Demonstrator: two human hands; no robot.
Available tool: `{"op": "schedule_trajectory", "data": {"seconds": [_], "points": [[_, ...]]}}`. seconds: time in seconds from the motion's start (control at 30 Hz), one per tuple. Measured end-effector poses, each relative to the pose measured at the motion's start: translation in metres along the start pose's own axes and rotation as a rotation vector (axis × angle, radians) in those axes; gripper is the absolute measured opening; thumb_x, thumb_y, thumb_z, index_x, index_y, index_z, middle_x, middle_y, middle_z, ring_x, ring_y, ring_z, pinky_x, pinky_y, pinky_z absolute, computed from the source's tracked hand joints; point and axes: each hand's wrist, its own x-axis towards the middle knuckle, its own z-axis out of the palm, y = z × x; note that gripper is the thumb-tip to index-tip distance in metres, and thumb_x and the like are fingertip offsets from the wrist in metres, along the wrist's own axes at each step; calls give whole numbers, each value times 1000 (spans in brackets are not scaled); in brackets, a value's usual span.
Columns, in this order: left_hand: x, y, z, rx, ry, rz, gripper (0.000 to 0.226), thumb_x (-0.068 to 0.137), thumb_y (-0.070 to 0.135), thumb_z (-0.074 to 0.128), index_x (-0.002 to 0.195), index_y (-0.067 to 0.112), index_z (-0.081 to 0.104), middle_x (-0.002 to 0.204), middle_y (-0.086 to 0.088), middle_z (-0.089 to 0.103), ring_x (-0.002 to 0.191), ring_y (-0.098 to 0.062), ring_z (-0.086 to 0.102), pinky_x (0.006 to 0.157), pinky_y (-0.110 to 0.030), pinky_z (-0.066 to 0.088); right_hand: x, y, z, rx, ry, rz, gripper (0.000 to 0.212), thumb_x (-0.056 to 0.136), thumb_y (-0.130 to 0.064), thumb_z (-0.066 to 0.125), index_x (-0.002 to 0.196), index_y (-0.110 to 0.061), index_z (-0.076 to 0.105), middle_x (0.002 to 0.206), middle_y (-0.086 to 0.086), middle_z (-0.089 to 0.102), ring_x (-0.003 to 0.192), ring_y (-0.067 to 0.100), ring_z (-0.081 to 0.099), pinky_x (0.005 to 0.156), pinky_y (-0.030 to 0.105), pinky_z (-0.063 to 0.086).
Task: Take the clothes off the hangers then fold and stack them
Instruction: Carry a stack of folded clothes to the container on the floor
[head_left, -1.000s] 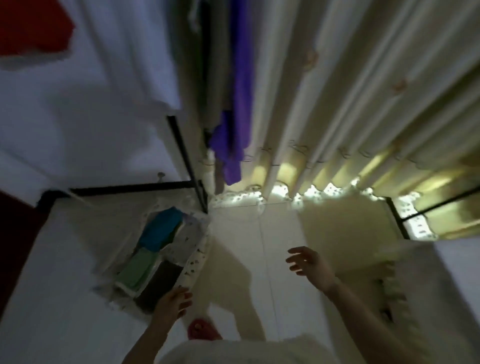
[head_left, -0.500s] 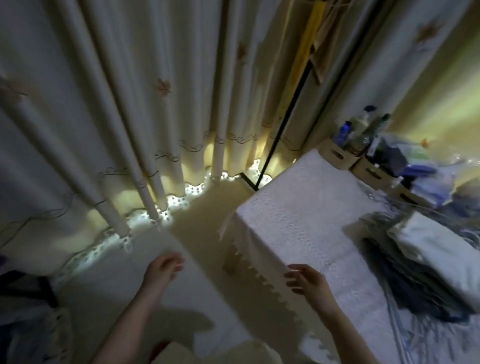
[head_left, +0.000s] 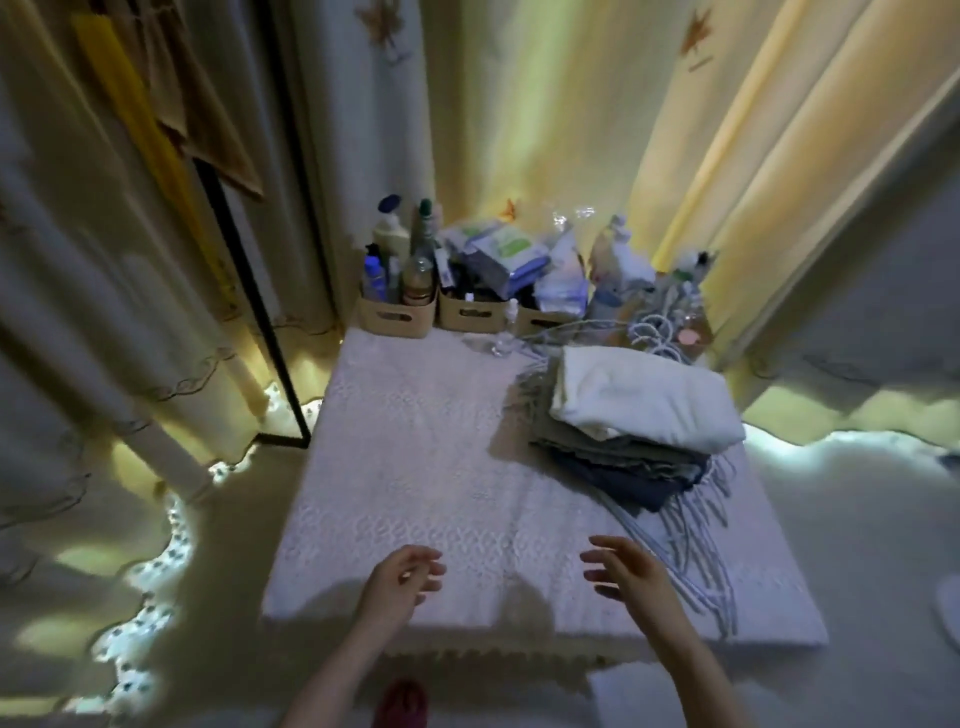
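A stack of folded clothes (head_left: 623, 447) lies on the right half of a low table covered by a white lace cloth (head_left: 415, 467). A white folded garment (head_left: 649, 400) tops the stack, with grey and dark blue pieces and a fringed scarf below. My left hand (head_left: 400, 577) hovers over the table's near edge with loosely curled fingers, holding nothing. Beside it, my right hand (head_left: 623, 571) is empty too, fingers relaxed and spread. A yellow garment (head_left: 140, 130) hangs at the upper left by a black rack pole (head_left: 249, 275).
Beige boxes (head_left: 400, 314) filled with bottles and packets line the table's far edge, with cables and hangers (head_left: 654, 332) next to them. Pale curtains surround the table. A red slipper (head_left: 402, 701) shows on the floor below.
The view has swung right from the curtains and rack to face the table squarely. Both empty hands now hover over its near edge.
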Motion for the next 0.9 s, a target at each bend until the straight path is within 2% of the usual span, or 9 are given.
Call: {"op": "schedule_trajectory", "data": {"seconds": [0.13, 0.3, 0.47, 0.57, 0.67, 0.77, 0.8, 0.83, 0.9], "points": [[43, 26, -6, 149, -88, 23, 21, 98, 0, 41, 92, 7, 60, 85, -8, 65, 74, -21, 60, 65, -25, 42, -3, -4, -16, 116, 143, 9, 16, 97, -13, 49, 106, -14, 62, 96, 8, 71, 89, 27, 68, 85, 41, 55], [81, 53, 1, 228, -112, 72, 22, 97, 0, 42, 90, 10, 61, 85, -8, 66, 76, -24, 61, 66, -25, 42, 2, 12, -38, 185, 237, 86, 15, 96, -11, 51, 104, -13, 63, 92, 7, 72, 84, 26, 68, 78, 37, 55], [103, 95, 52, 297, -172, 163, 18, 97, 1, 44, 96, 8, 60, 86, -6, 67, 80, -26, 62, 70, -29, 44, 28, 21, -80, 239, 314, 112, 13, 95, -12, 55, 104, -13, 63, 91, 9, 73, 80, 26, 68, 74, 35, 55], [114, 136, 104, 338, -200, 298, 20, 97, 4, 45, 92, 15, 61, 89, -3, 68, 83, -22, 65, 76, -32, 48, 52, 14, -112, 227, 286, 80, 14, 95, -11, 54, 106, -12, 63, 92, 12, 72, 81, 29, 68, 75, 38, 56], [122, 176, 166, 329, -213, 488, 21, 95, 2, 48, 92, 18, 62, 91, 2, 68, 84, -16, 65, 77, -28, 51, 78, 1, -148, 193, 273, 56, 14, 95, -12, 54, 106, -12, 62, 90, 13, 72, 77, 25, 68, 72, 33, 56], [134, 199, 226, 477, -211, 773, 20, 90, 6, 58, 100, 23, 62, 104, 6, 61, 100, -14, 58, 84, -25, 48, 106, -11, -181, 186, 266, 38, 15, 95, -12, 53, 108, -11, 61, 91, 13, 71, 75, 24, 66, 70, 31, 54], [139, 200, 243, 567, -228, 853, 23, 88, 14, 64, 109, 23, 60, 114, 5, 57, 109, -15, 53, 92, -29, 46, 115, -16, -190, 184, 265, 32, 16, 95, -12, 53, 109, -11, 61, 92, 12, 71, 75, 23, 65, 71, 32, 53], [143, 199, 259, 693, -250, 903, 38, 85, 27, 68, 121, 23, 56, 127, 4, 52, 120, -17, 46, 102, -33, 41, 122, -20, -198, 171, 262, 29, 17, 95, -13, 54, 111, -11, 60, 94, 11, 70, 77, 22, 65, 73, 33, 53], [154, 190, 282, 1039, -287, 921, 81, 76, 60, 64, 144, 33, 31, 153, 5, 27, 142, -20, 21, 117, -42, 16, 136, -30, -209, 107, 232, 18, 21, 95, -17, 55, 116, -17, 57, 105, 7, 67, 89, 21, 65, 77, 32, 53]]}}
